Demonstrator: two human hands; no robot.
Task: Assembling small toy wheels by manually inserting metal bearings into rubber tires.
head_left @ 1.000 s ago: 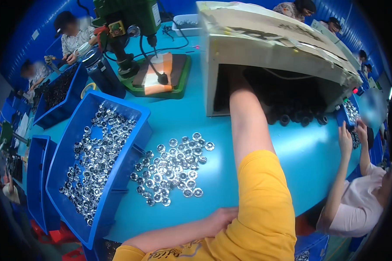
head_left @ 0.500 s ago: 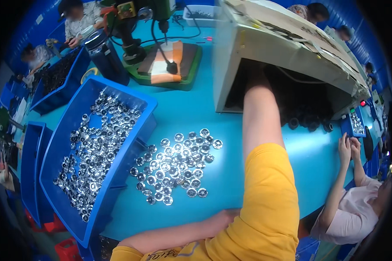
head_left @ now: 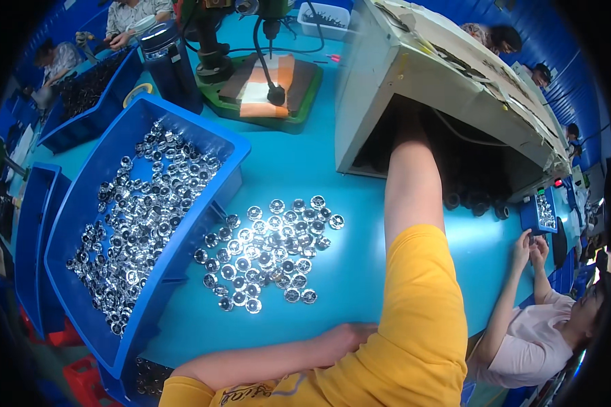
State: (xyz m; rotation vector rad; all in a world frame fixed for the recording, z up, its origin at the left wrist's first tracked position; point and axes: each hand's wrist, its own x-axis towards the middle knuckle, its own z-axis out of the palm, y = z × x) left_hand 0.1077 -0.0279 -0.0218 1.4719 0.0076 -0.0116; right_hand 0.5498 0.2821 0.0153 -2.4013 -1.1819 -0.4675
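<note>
My right arm reaches forward into the dark opening of a pale, worn box-shaped housing [head_left: 368, 88]. The right hand is lost in the shadow inside, so its fingers and anything they hold are hidden. Along the near edge of my body, my left hand [head_left: 349, 339] rests low over the blue table, its fingers covered by my yellow sleeve. Shiny round silver parts with dark centres [head_left: 265, 258] lie spread on the table ahead of it. Many more such parts [head_left: 149, 224] fill a tilted blue bin [head_left: 241, 152] on the left. Black round parts [head_left: 478, 203] sit at the opening's right side.
A green drill press [head_left: 299, 119] stands at the back, beside a dark bottle [head_left: 170, 68]. Another blue bin [head_left: 88, 102] holds black parts at far left. A co-worker [head_left: 529, 339] sits at the right, hands near a small blue bin [head_left: 540, 214]. Other people sit farther back.
The view has shifted slightly, so the bins and parts appear a little displaced. My right arm stays inside the housing, and my left hand keeps its place by my body.
</note>
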